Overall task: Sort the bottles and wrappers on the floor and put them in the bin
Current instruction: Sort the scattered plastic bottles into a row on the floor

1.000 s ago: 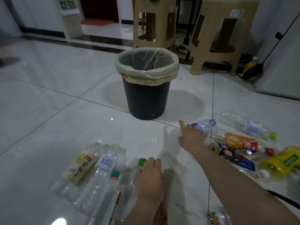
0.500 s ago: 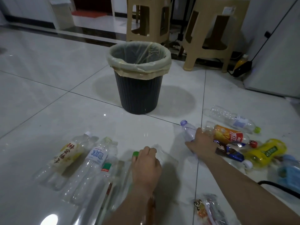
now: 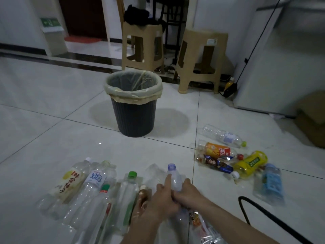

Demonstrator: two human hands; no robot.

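Both hands meet at six o'clock: the right hand (image 3: 187,193) wraps the clear blue-capped bottle (image 3: 175,180), and the left hand (image 3: 159,202) steadies it, forefinger along its neck, seemingly lining it up with the row of bottles (image 3: 98,187) at eight o'clock. The bin (image 3: 134,118) stands at twelve, unsorted bottles (image 3: 233,155) at three.

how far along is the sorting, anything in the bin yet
Done: a row of clear plastic bottles lies sorted on the left. In hand: both the left hand and right hand grip a clear purple-capped bottle. Left: the mixed pile by the yellow bottle, and the black lined bin shows nothing inside.
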